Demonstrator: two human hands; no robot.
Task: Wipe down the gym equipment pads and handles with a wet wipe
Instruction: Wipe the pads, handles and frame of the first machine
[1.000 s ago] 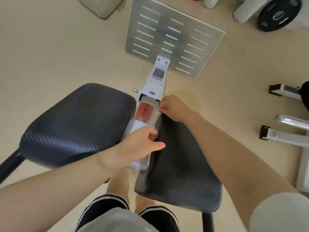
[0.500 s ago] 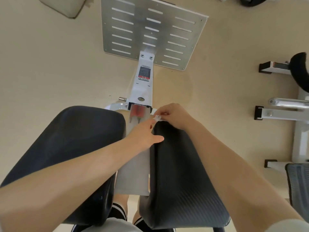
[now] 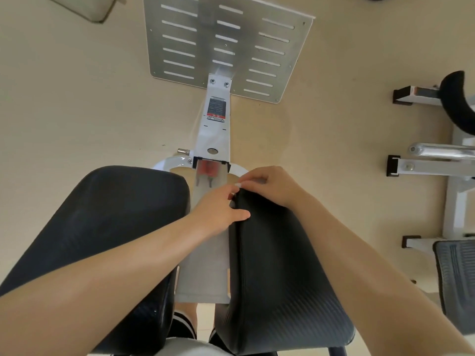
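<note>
Right pad (image 3: 277,265): both hands meet at its far inner corner
Right hand (image 3: 270,185): fingers curled, apparently pinching a white wipe; likely rubbing the edge
Left hand (image 3: 218,214): thumb on pad edge, steadying; fingers hidden, cannot tell

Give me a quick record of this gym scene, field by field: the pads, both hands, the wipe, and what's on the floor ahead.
left pad: black, untouched
right pad: black, both hands at its far inner corner
left hand: thumb on the right pad's inner edge
right hand: curled over the pad corner
wipe: only a white scrap shows at the right fingertips
floor ahead: slotted metal footplate on a white beam
</note>
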